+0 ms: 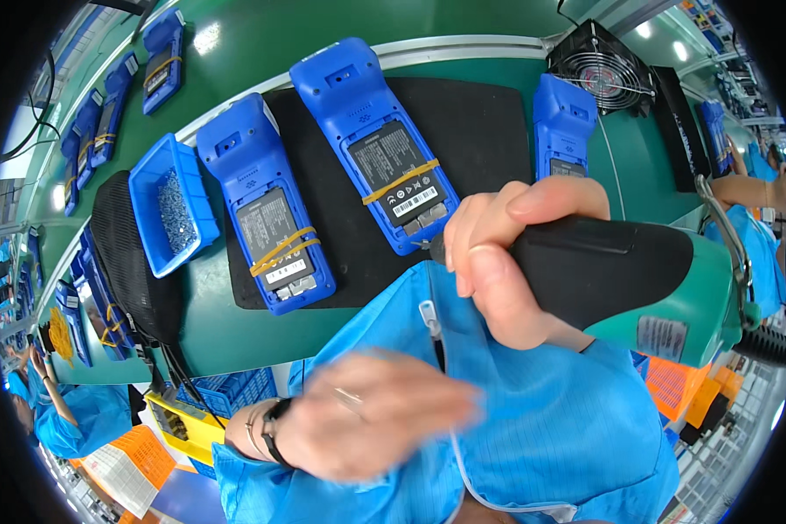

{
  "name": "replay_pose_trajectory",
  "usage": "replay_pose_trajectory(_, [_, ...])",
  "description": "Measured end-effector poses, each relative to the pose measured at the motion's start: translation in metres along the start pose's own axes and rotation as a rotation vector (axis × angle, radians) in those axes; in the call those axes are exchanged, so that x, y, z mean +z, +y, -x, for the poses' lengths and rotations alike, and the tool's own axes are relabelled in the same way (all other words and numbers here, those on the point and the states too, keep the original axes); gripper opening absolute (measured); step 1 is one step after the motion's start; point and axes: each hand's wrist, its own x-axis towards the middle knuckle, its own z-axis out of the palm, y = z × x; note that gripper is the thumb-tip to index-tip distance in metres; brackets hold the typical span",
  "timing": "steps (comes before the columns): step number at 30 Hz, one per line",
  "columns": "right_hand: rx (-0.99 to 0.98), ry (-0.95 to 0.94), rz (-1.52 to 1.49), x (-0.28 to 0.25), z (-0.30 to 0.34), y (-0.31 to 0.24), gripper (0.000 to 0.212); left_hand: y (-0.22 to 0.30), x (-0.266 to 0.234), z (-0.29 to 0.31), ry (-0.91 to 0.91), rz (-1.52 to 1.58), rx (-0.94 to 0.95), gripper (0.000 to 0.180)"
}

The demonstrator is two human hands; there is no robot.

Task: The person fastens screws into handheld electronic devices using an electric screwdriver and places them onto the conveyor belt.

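My right hand [515,253] is wrapped round a black and green electric screwdriver [620,262]. Its dark tip points left, at the lower end of a blue handheld terminal [341,74]; whether it touches a screw I cannot tell. That terminal lies back up on a black mat [476,113], its battery exposed under a yellow rubber band. Nearer the front of my blue smock, my left hand [375,415] is smeared by motion, so its fingers are unclear. Left of the first terminal lies a second blue terminal [236,148], also with battery and rubber bands showing.
A blue bin [140,175] of small screws stands left, beside a black mesh pouch [113,236]. Another terminal [563,113] lies right, below a black fan [598,70]. Several banded terminals line the left. A hose [768,345] trails from the screwdriver. People sit at both sides.
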Motion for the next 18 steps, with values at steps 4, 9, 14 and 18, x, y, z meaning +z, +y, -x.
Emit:
replay_pose_trajectory(4, [0.054, -0.135, 0.153, 0.005, -0.007, -0.005, 0.044, -0.041, -0.005, 0.032, 0.232, -0.548, -0.195, 0.038])
replay_pose_trajectory(9, [0.059, -0.273, 0.274, 0.007, -0.014, -0.005, 0.044, -0.071, 0.023, 0.041, 0.161, -0.729, -0.1, 0.04])
replay_pose_trajectory(14, [-0.019, -0.272, 0.324, 0.013, -0.01, 0.011, 0.042, -0.078, 0.025, 0.041, 0.17, -0.758, -0.096, 0.041])
replay_pose_trajectory(18, [-0.05, -0.257, 0.285, 0.02, -0.009, 0.009, 0.041, -0.088, 0.031, 0.047, 0.161, -0.607, -0.187, 0.041])
